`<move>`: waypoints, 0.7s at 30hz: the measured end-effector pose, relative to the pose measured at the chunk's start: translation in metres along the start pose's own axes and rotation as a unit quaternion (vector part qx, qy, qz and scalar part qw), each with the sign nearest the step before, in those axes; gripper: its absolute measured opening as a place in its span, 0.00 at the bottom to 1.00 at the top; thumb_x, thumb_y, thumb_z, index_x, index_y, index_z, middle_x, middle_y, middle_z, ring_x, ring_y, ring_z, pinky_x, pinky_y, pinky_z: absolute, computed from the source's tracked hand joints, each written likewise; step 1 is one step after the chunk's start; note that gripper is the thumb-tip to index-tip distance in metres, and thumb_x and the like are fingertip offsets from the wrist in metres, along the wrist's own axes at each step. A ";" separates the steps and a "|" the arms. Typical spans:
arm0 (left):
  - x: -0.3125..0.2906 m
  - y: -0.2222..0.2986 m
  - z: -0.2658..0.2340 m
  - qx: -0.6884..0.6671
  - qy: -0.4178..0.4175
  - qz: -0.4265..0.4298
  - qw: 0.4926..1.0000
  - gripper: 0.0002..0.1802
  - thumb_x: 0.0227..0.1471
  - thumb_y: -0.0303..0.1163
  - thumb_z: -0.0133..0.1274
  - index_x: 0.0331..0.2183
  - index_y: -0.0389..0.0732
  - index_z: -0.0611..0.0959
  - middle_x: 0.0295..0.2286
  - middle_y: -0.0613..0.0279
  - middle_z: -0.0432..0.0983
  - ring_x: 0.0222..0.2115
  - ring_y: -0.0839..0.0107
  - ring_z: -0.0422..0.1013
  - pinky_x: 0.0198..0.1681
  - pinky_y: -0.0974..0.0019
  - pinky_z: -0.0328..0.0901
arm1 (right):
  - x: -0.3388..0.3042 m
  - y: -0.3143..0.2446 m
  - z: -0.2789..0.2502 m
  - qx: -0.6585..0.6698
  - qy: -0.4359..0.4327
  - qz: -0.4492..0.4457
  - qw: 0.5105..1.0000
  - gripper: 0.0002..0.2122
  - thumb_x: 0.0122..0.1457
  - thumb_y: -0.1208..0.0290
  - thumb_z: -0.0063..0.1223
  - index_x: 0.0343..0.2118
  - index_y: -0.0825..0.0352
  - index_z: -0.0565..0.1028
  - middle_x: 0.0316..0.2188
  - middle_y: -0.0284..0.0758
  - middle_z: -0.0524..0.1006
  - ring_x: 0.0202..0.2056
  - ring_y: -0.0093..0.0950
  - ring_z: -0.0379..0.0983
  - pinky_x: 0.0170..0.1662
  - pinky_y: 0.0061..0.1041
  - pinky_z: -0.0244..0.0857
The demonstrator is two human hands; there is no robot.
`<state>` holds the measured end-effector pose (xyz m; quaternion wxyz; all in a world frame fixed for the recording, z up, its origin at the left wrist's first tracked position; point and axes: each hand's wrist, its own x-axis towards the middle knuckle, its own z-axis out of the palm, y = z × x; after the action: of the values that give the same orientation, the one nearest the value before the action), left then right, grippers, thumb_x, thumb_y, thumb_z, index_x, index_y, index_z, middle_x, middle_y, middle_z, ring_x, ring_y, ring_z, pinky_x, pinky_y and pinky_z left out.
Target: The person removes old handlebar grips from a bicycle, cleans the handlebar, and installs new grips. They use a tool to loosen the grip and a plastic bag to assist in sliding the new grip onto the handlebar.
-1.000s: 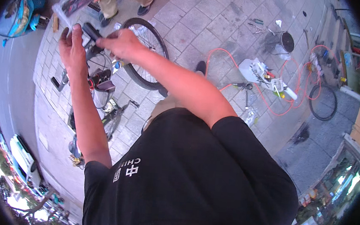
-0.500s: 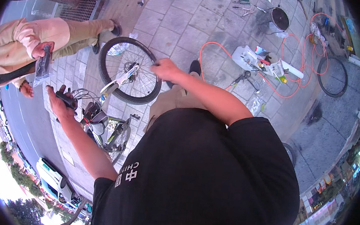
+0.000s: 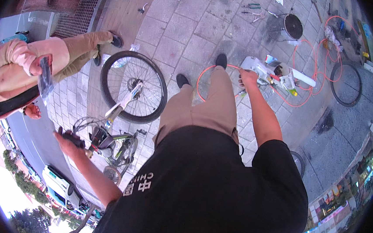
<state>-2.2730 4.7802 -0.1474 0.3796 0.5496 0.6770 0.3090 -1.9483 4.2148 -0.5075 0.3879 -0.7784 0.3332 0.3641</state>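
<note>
My left hand (image 3: 71, 144) is closed around the black handlebar grip (image 3: 77, 140) of a bicycle (image 3: 101, 138), at the left. The bicycle's white fork (image 3: 126, 101) runs up to its large spoked wheel (image 3: 155, 72), which stands beyond the handlebar. Out to the right, my right hand (image 3: 248, 79) hangs with curled fingers, in front of a white plastic container (image 3: 251, 63) on the pavement. Whatever may lie inside those fingers is hidden. Red-handled tools and small parts lie in and beside the container.
Another person (image 3: 46, 57) stands at left, holding a dark plastic-wrapped item (image 3: 46, 77). An orange hose (image 3: 201, 80) loops near my shoes (image 3: 221, 60). Pliers (image 3: 252, 6), a round dark-topped bucket (image 3: 293, 26) and a loose tire (image 3: 346, 84) are on the ground. A white car (image 3: 58, 185) is on the road.
My right hand has moved from beside the wheel over to the right, near the white container. My legs have come into fuller view. My left hand stays on the handlebar grip.
</note>
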 end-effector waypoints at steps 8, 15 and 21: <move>0.042 -0.036 -0.041 0.269 0.156 0.065 0.948 0.38 0.66 0.57 0.50 0.62 0.35 0.75 0.38 0.59 0.72 0.35 0.65 0.71 0.41 0.60 0.72 | 0.273 0.033 0.080 -0.307 -0.002 -0.093 0.947 0.21 0.58 0.54 0.59 0.40 0.71 0.85 0.42 0.53 0.83 0.47 0.50 0.81 0.51 0.45 0.74; 0.038 -0.021 -0.046 0.149 0.208 -0.001 0.967 0.37 0.61 0.45 0.59 0.64 0.35 0.72 0.57 0.48 0.74 0.53 0.55 0.74 0.54 0.54 0.72 | 0.489 -0.021 0.136 -0.340 0.040 -0.163 0.925 0.19 0.59 0.58 0.55 0.41 0.69 0.85 0.44 0.55 0.82 0.50 0.54 0.78 0.53 0.47 0.73; 0.026 -0.011 0.013 0.209 0.248 -0.001 0.946 0.36 0.62 0.45 0.58 0.64 0.35 0.72 0.57 0.48 0.75 0.53 0.55 0.75 0.53 0.52 0.73 | 0.623 0.003 0.169 -0.354 0.124 -0.155 0.914 0.22 0.60 0.52 0.56 0.43 0.71 0.83 0.45 0.54 0.82 0.50 0.53 0.79 0.54 0.46 0.73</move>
<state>-2.2703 4.8037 -0.1676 0.0765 0.5222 0.7995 0.2867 -1.6830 4.2095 -1.0957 0.0940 -0.9457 0.1030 0.2937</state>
